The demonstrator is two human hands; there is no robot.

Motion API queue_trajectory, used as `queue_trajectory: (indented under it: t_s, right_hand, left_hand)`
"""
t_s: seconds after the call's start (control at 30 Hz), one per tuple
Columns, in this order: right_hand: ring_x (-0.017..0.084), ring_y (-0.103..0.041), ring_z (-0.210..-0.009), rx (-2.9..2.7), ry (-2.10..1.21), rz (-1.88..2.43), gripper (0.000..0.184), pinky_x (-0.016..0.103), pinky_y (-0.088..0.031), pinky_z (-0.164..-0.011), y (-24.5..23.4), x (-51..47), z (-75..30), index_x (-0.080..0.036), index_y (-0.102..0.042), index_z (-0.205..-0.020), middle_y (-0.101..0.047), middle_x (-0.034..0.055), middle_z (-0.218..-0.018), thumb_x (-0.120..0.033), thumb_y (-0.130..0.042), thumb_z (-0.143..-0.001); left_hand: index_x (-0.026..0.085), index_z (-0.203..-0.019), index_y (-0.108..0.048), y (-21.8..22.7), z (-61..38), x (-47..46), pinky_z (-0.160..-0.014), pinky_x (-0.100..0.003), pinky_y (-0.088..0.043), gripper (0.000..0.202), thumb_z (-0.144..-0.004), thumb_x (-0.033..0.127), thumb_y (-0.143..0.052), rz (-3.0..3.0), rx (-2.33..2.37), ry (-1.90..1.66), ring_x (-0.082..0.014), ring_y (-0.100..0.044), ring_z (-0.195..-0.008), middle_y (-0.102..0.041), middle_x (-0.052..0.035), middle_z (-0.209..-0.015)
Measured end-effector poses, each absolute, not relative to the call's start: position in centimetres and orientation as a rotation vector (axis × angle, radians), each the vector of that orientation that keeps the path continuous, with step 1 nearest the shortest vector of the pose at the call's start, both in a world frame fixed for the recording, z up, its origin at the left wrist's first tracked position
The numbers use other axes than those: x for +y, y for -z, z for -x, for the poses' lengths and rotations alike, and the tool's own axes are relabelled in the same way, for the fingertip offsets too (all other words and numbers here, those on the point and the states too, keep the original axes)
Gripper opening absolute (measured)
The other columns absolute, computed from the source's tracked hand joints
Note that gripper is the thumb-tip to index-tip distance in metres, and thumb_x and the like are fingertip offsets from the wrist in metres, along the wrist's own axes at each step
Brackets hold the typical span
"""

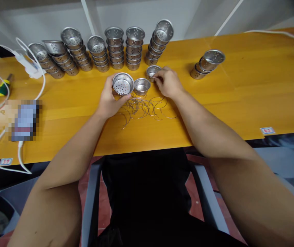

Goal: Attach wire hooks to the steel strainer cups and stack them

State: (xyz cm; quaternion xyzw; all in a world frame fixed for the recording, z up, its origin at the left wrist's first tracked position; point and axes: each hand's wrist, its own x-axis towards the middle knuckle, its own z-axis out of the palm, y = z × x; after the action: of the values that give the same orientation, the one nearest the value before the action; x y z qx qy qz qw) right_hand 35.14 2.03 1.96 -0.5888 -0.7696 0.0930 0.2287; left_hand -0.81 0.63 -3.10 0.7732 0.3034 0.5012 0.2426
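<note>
My left hand is closed round a small perforated metal cup, tilted so its holed bottom faces me. A second cup stands on the yellow table just to its right. My right hand rests with its fingers curled on the rim of a third cup. A loose pile of thin wire rings lies on the table between and just in front of both hands.
Several stacks of the same cups line the table's far edge, with a short leaning stack to the right. At the left lie a white cable with a plug, a green-handled tool and a blurred flat object.
</note>
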Motion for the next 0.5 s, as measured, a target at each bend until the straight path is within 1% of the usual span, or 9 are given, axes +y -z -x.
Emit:
queue_trajectory:
  t_s: [0.07,0.17,0.23,0.3,0.33,0.4,0.47,0.5]
  right_hand:
    - [0.049,-0.08,-0.152,-2.144,-0.245,1.644,0.041,0.067,-0.064,-0.137,-2.1,1.8,-35.0,-0.023,-0.092,-0.149,-0.083,0.0253,-0.157,-0.045,-0.061,-0.132]
    - [0.047,-0.083,-0.149,-2.133,-0.221,1.628,0.044,0.064,-0.067,-0.135,-3.0,0.8,-35.0,-0.023,-0.087,-0.162,-0.079,0.0253,-0.166,-0.042,-0.067,-0.129]
    - [0.047,-0.084,-0.144,-2.099,-0.192,1.575,0.045,0.065,-0.069,-0.132,-4.1,-0.3,-35.3,-0.024,-0.086,-0.164,-0.078,0.0251,-0.167,-0.042,-0.07,-0.126]
    - [0.047,-0.085,-0.135,-2.126,-0.215,1.494,0.04,0.067,-0.071,-0.125,-5.4,-1.5,-35.6,-0.025,-0.09,-0.156,-0.084,0.024,-0.157,-0.042,-0.073,-0.123]
    - [0.046,-0.086,-0.129,-2.183,-0.269,1.447,0.036,0.066,-0.073,-0.121,-6.0,-2.1,-35.7,-0.025,-0.092,-0.149,-0.087,0.0224,-0.148,-0.041,-0.075,-0.122]
    - [0.041,-0.087,-0.117,-2.362,-0.432,1.357,0.027,0.06,-0.074,-0.112,-6.8,-2.9,-36.0,-0.025,-0.094,-0.138,-0.092,0.018,-0.134,-0.035,-0.079,-0.117]
    - [0.037,-0.087,-0.111,-2.535,-0.534,1.315,0.023,0.054,-0.072,-0.106,-7.1,-3.3,-36.2,-0.024,-0.093,-0.131,-0.094,0.0151,-0.13,-0.028,-0.081,-0.112]
    - [0.036,-0.087,-0.111,-2.592,-0.533,1.325,0.021,0.052,-0.071,-0.104,-7.0,-3.3,-36.1,-0.024,-0.093,-0.128,-0.095,0.0144,-0.131,-0.025,-0.081,-0.111]
  left_hand:
    - [0.037,-0.183,-0.054,3.0,0.9,0.6,-0.145,-0.067,-0.073,0.097,-0.107,0.065,-0.107,-2.125,0.829,-1.358,-0.0446,-0.076,-0.171,-0.072,-0.0163,-0.178]
    - [0.036,-0.186,-0.053,2.9,1.2,0.7,-0.152,-0.068,-0.066,0.101,-0.106,0.063,-0.109,-2.15,0.839,-1.351,-0.0454,-0.072,-0.177,-0.07,-0.0167,-0.18]
    - [0.037,-0.188,-0.052,2.9,1.4,0.9,-0.154,-0.066,-0.064,0.104,-0.105,0.063,-0.11,-2.165,0.834,-1.358,-0.045,-0.071,-0.178,-0.069,-0.0162,-0.182]
    - [0.038,-0.19,-0.05,3.1,1.6,1.0,-0.155,-0.065,-0.064,0.106,-0.105,0.063,-0.11,-2.176,0.814,-1.367,-0.0443,-0.07,-0.18,-0.067,-0.0155,-0.185]
    - [0.039,-0.19,-0.05,3.1,1.6,1.1,-0.156,-0.064,-0.063,0.107,-0.106,0.063,-0.11,-2.18,0.804,-1.37,-0.0439,-0.069,-0.181,-0.067,-0.0152,-0.186]
    - [0.039,-0.191,-0.049,3.3,1.6,1.1,-0.157,-0.064,-0.062,0.106,-0.107,0.062,-0.109,-2.185,0.789,-1.367,-0.0431,-0.068,-0.182,-0.066,-0.0148,-0.187]
    - [0.038,-0.191,-0.049,3.4,1.6,1.0,-0.156,-0.064,-0.063,0.104,-0.108,0.062,-0.107,-2.179,0.785,-1.362,-0.0429,-0.069,-0.181,-0.066,-0.0151,-0.187]
    - [0.038,-0.19,-0.048,3.4,1.5,1.0,-0.155,-0.065,-0.063,0.103,-0.109,0.062,-0.107,-2.175,0.783,-1.359,-0.0432,-0.07,-0.181,-0.067,-0.0154,-0.187]
